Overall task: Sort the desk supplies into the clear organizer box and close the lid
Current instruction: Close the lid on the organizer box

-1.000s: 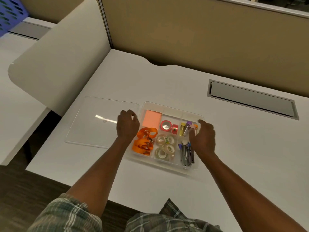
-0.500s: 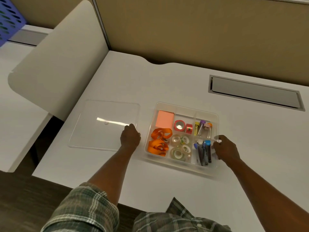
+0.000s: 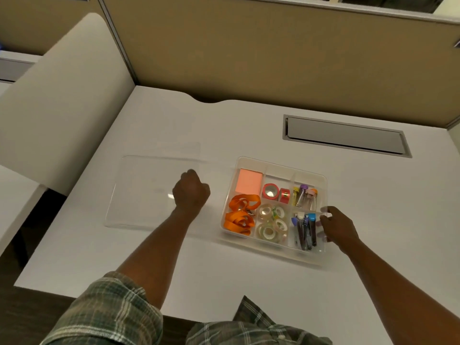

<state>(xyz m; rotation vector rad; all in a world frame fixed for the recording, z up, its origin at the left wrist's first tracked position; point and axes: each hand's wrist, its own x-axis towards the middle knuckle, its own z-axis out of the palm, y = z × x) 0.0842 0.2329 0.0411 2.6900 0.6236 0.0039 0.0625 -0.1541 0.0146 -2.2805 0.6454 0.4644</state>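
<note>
The clear organizer box (image 3: 264, 248) sits on the white desk, right of centre. Its compartments hold a pink sticky-note pad (image 3: 249, 181), an orange lanyard (image 3: 239, 216), red tape rolls (image 3: 271, 191), clear tape rolls (image 3: 271, 224), small coloured clips (image 3: 305, 197) and pens (image 3: 305, 231). My right hand (image 3: 337, 227) grips the box's right wall, fingers on its rim. The clear lid (image 3: 139, 192) lies to the left of the box, its right edge blurred. My left hand (image 3: 191, 192) is curled over that right edge and seems to grip it.
A grey cable hatch (image 3: 346, 138) is set into the desk (image 3: 174, 265) behind the box. A rounded white divider panel (image 3: 57, 108) stands along the desk's left side, and a tan partition wall (image 3: 273, 51) closes off the back. The desk's near edge runs just above my sleeve.
My left hand moved from the box's left side to the lid's right edge, and the lid now looks blurred. My right hand shifted from the clips compartment to the box's right wall.
</note>
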